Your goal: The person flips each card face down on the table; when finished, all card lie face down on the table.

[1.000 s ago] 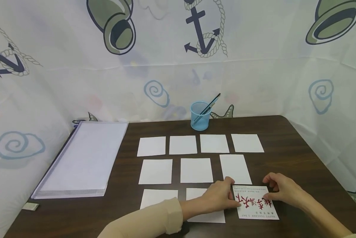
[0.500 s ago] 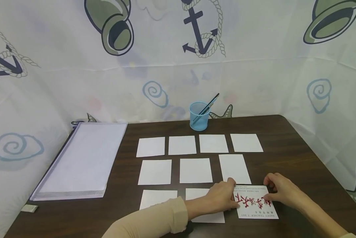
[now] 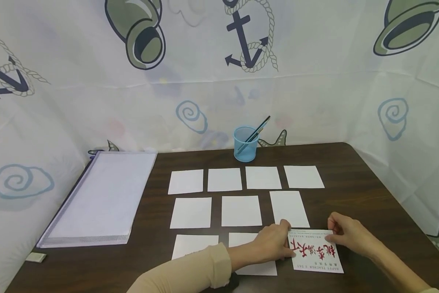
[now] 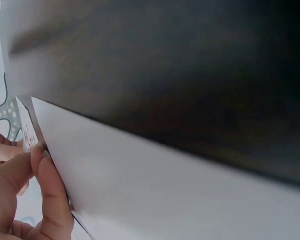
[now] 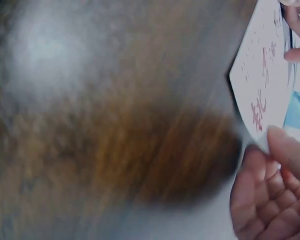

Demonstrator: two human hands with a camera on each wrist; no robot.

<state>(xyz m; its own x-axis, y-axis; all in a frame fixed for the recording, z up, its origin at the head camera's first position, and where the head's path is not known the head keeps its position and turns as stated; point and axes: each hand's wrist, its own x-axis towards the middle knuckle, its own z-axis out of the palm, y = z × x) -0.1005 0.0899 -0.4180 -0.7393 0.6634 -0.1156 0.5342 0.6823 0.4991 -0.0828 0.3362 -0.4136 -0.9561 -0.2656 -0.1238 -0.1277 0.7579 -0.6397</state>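
Note:
A white card [image 3: 312, 260] printed with red characters and "Happy Teacher's Day" lies between my hands at the table's front right, its print upside down in the head view. My right hand [image 3: 353, 232] pinches its far right corner; in the right wrist view the thumb [image 5: 289, 150] is over that corner of the card [image 5: 260, 70], fingers curled beneath. At the card's left edge, my left hand [image 3: 272, 244] pinches with thumb and finger, plainer in the left wrist view [image 4: 37, 172]. Below that hand and forearm, a blank white card [image 3: 257, 268] is partly covered.
Several blank white cards [image 3: 241, 211] lie in rows on the dark wooden table [image 3: 351, 195]. A blue cup [image 3: 245, 148] with thin brushes stands at the back. A large white pad [image 3: 98, 195] lies at left, with a small white block [image 3: 36, 257] near its front corner.
My right hand has shifted slightly right along the printed card, and the card's near right corner sits slightly closer to me. My left hand stays at the left edge.

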